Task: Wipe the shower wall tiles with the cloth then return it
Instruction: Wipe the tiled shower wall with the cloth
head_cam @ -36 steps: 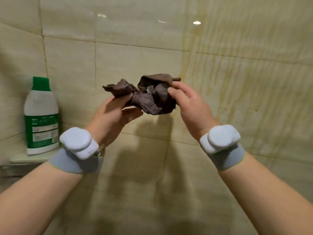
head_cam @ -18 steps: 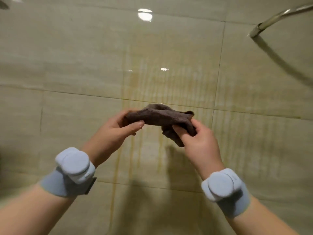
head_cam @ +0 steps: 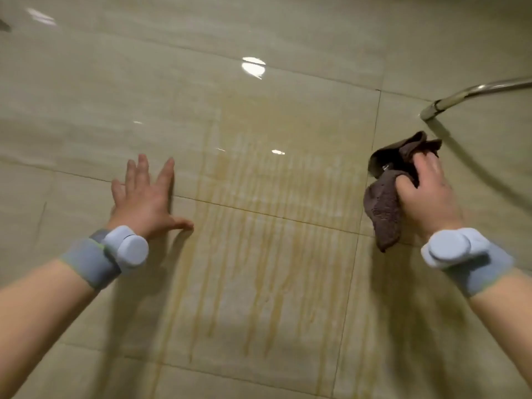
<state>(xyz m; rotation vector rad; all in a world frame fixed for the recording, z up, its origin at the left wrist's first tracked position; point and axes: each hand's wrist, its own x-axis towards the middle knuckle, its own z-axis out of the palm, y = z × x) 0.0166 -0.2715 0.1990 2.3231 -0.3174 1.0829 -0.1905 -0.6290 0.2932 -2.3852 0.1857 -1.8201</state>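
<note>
Glossy beige shower wall tiles (head_cam: pixel 273 116) fill the head view, with yellowish drip streaks (head_cam: pixel 259 254) running down the middle. My right hand (head_cam: pixel 426 194) grips a crumpled dark brown cloth (head_cam: pixel 384 208) against the wall at the right, and part of the cloth hangs below my palm. My left hand (head_cam: pixel 146 200) lies flat on the wall at the left, fingers spread, holding nothing. Both wrists wear grey bands with pale blue pods.
A chrome shower hose (head_cam: pixel 472 95) comes in from the right edge, upper right, just above the cloth, and throws a shadow down the wall. Grout lines cross the tiles.
Both hands held the cloth together in front of me earlier. My left hand has let go and moved left onto the wall; my right hand carried the cloth to the right. The view tilted upward.
</note>
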